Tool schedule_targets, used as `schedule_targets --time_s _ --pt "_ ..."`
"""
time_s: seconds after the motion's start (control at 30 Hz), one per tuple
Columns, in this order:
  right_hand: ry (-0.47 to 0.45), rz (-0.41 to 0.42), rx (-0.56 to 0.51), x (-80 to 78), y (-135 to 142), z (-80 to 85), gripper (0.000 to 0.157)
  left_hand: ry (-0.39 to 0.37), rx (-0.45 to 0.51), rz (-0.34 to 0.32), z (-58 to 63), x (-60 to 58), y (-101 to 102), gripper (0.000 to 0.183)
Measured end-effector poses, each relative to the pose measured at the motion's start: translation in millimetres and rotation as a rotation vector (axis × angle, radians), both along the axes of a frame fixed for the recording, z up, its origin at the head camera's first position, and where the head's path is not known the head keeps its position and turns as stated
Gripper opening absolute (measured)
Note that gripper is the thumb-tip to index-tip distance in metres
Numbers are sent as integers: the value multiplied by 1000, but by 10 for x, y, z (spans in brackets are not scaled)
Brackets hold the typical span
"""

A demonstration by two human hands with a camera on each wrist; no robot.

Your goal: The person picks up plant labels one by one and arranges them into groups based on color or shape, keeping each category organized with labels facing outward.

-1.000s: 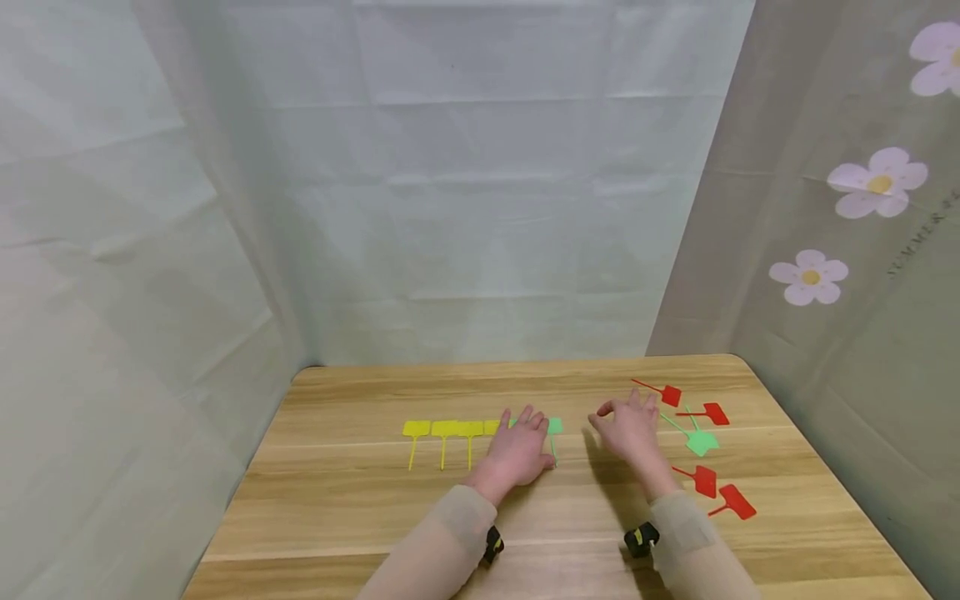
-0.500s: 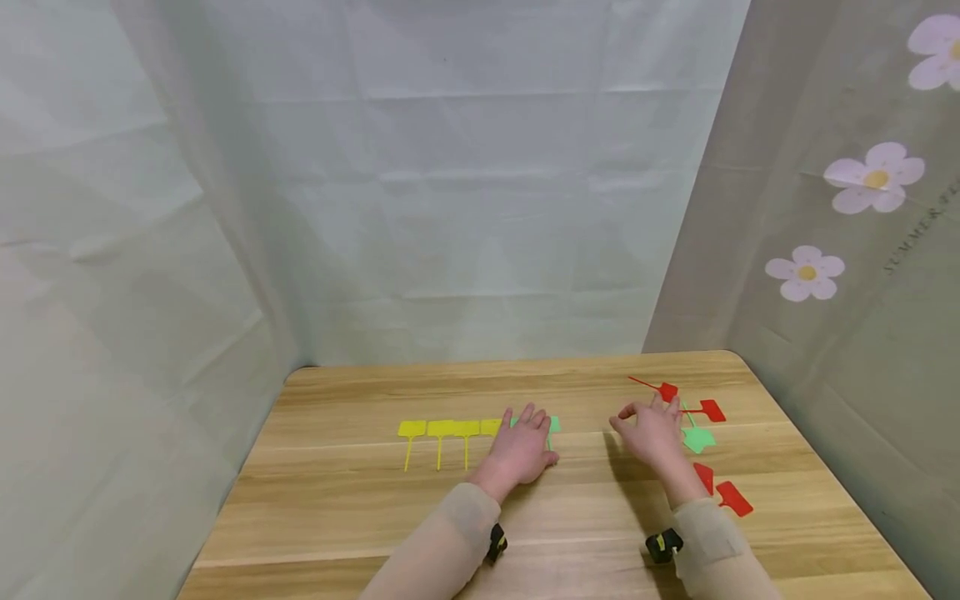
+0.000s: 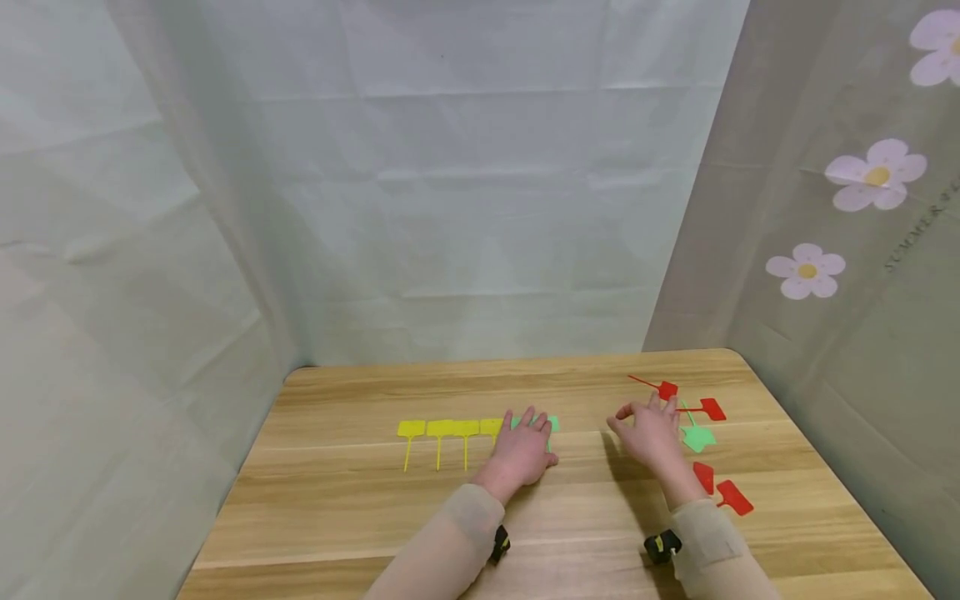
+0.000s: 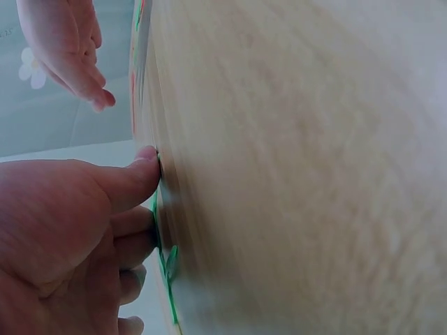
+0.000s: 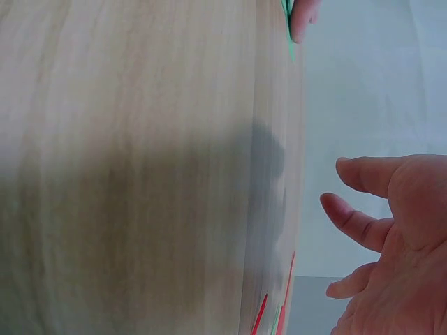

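Observation:
My left hand (image 3: 521, 450) rests with spread fingers over green flag-shaped plastic tags with thin stems (image 3: 554, 423), hiding most of them. In the left wrist view, the thumb tip touches the wooden surface beside a green stem (image 4: 172, 259). My right hand (image 3: 651, 432) hovers over the table at the right, its shadow below. In the right wrist view, the thumb and forefinger of the right hand (image 5: 405, 237) stand apart with nothing between them. Near it lie a red tag (image 3: 667, 389), another red tag (image 3: 713, 409) and overlapping green tags (image 3: 698, 439).
Several yellow tags (image 3: 411, 428) lie in a row, heads edge to edge, left of my left hand. Two more red tags (image 3: 703, 476) lie by the right forearm. Pale cloth (image 3: 480, 208) hangs behind the wooden table (image 3: 337, 500), with flower-printed cloth on the right.
My right hand has moved right, toward the red and green tags, over the last second, mostly in its first half. The left hand has stayed on the green tags.

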State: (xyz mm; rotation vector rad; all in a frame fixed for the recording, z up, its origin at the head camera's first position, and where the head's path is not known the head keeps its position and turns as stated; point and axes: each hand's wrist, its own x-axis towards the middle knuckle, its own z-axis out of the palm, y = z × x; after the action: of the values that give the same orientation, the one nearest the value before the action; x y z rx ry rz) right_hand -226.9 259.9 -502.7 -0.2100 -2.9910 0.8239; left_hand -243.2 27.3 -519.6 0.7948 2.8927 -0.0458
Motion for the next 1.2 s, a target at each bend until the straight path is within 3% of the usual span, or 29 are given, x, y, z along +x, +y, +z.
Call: schedule_targets --time_s 0.5,0.87,1.2 --pt "36 8 18 139 81 -1 29 -24 -8 27 28 4 11 69" --pt "78 -13 76 293 478 -10 45 -30 -24 34 44 -5 19 69" --pt "-6 -114 141 402 867 -48 55 -42 -42 26 46 23 35 70"
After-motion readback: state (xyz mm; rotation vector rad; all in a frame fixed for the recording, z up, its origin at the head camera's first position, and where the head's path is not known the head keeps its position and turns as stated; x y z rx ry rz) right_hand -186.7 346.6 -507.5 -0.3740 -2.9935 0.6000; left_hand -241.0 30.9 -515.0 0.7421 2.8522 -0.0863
